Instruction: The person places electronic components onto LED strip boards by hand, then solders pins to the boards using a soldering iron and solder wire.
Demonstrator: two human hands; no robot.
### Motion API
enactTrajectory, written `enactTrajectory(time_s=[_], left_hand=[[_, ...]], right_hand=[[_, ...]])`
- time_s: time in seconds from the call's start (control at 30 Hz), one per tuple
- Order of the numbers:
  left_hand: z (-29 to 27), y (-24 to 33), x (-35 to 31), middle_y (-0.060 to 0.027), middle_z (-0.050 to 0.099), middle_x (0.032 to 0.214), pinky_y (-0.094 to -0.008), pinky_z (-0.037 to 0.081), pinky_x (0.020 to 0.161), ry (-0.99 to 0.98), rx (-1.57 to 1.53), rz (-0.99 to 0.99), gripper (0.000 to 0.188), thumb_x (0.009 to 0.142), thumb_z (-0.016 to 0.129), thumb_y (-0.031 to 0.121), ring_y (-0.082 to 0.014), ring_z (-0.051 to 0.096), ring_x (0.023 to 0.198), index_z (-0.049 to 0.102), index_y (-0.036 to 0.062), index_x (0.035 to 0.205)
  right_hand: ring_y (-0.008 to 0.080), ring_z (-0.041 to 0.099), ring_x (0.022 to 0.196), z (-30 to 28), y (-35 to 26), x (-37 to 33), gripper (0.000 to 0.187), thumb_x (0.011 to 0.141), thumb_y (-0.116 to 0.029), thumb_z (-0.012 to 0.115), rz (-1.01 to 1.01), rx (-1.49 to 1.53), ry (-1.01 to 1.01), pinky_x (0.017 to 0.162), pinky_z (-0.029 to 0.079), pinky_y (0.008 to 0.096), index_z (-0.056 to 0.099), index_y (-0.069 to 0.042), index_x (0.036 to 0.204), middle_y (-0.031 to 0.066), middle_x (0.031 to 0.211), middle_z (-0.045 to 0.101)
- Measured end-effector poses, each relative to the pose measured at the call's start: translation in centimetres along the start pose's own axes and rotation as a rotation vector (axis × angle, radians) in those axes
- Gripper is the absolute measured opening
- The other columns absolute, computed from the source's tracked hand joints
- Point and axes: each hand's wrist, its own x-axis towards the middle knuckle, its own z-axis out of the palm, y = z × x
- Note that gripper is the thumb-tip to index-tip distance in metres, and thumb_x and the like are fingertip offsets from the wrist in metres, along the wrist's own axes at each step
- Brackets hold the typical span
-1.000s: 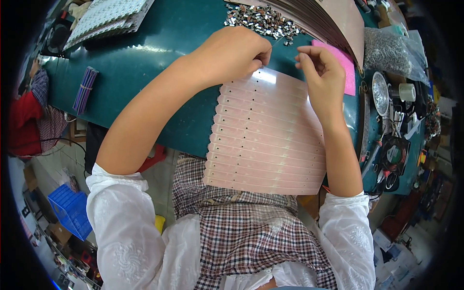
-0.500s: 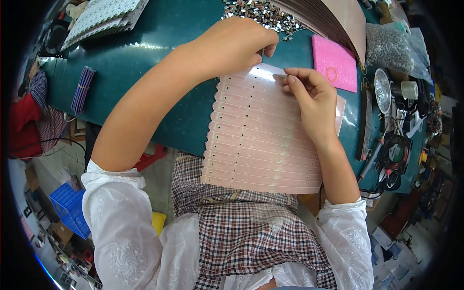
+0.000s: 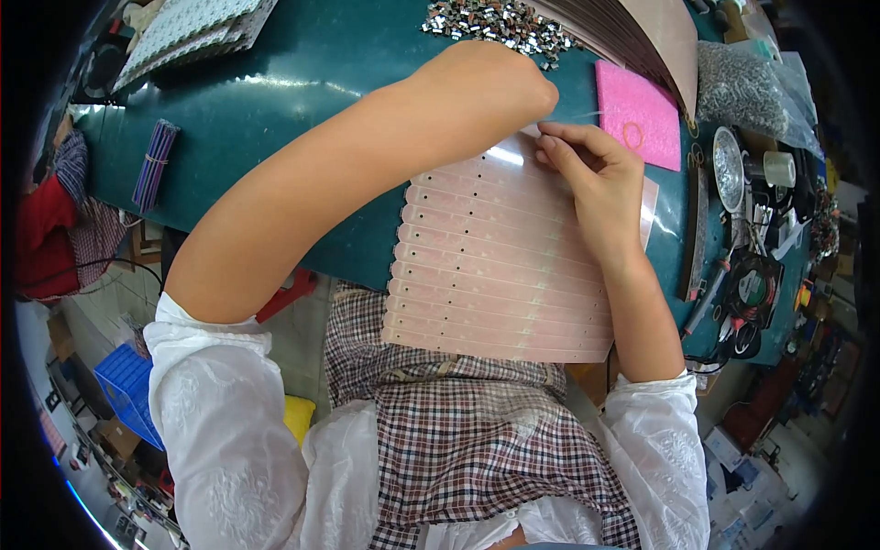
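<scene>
A pale pink sheet [image 3: 500, 266] of long joined strips, with scalloped left ends and small dark holes, lies over the table's near edge toward my lap. My left hand [image 3: 509, 82] reaches across its far edge, bent at the wrist; its fingers are hidden beneath the hand. To the right, my right hand [image 3: 600, 174] rests at the sheet's far right part, thumb and index finger pinched together. Whatever is between those fingertips is too small to make out. Beyond my left hand lies a heap of small shiny metal pieces [image 3: 495, 20].
A pink foam pad [image 3: 632, 119] with a rubber band lies right of the hands. Stacked sheets [image 3: 632, 41] stand behind it. Farther right are a clear bag of metal parts [image 3: 747, 92], a metal bowl [image 3: 726, 170] and a soldering iron [image 3: 706, 298]. A purple bundle [image 3: 156, 165] lies left.
My left hand has moved right, closer to my right hand, and its fingers have gone out of sight. My right hand has hardly moved and stays pinched.
</scene>
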Motion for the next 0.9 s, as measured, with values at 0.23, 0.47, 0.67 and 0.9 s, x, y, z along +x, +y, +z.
enactTrajectory(time_s=[0.23, 0.47, 0.67, 0.9], left_hand=[[0.2, -0.1, -0.5, -0.0135, 0.066, 0.08, -0.0425, 0.053, 0.067, 0.004, -0.025, -0.046, 0.009, 0.077, 0.065, 0.004, -0.0342, 0.067, 0.078, 0.063, 0.0043, 0.085], [1.3, -2.0, -2.5, -0.0075, 0.065, 0.082, -0.0384, 0.052, 0.068, 0.109, -0.203, -0.105, 0.01, 0.081, 0.069, 0.012, -0.0289, 0.065, 0.078, 0.069, 0.0079, 0.089], [1.9, -2.3, -3.0, -0.0068, 0.063, 0.087, -0.0377, 0.052, 0.069, 0.142, -0.249, -0.11, 0.012, 0.082, 0.07, 0.014, -0.0274, 0.064, 0.081, 0.071, 0.0081, 0.093], [1.9, -2.9, -3.1, -0.0077, 0.065, 0.085, -0.036, 0.051, 0.07, 0.164, -0.366, -0.098, 0.011, 0.082, 0.071, 0.012, -0.0262, 0.064, 0.078, 0.073, 0.0066, 0.091]], right_hand=[[0.0122, 0.068, 0.077, 0.6, -1.0, 1.1, 0.015, 0.088, -0.005, 0.068, 0.033, -0.121, -0.054, 0.071, 0.053, 0.025, 0.071, 0.005, 0.1, 0.0093, 0.086, 0.072], [0.0225, 0.067, 0.074, 1.5, -0.6, 2.4, 0.018, 0.083, -0.011, 0.072, -0.179, -0.445, -0.149, 0.068, 0.052, 0.0334, 0.071, 0.001, 0.096, 0.0132, 0.085, 0.07], [0.0331, 0.065, 0.079, 2.2, -0.7, 2.6, 0.013, 0.086, -0.012, 0.067, -0.289, -0.586, -0.146, 0.07, 0.051, 0.0424, 0.068, 0.0, 0.09, 0.0167, 0.089, 0.068], [0.0356, 0.065, 0.08, 2.4, -1.1, 2.5, 0.015, 0.087, -0.015, 0.066, -0.359, -0.706, -0.154, 0.071, 0.051, 0.0448, 0.068, -0.001, 0.091, 0.0168, 0.09, 0.068]])
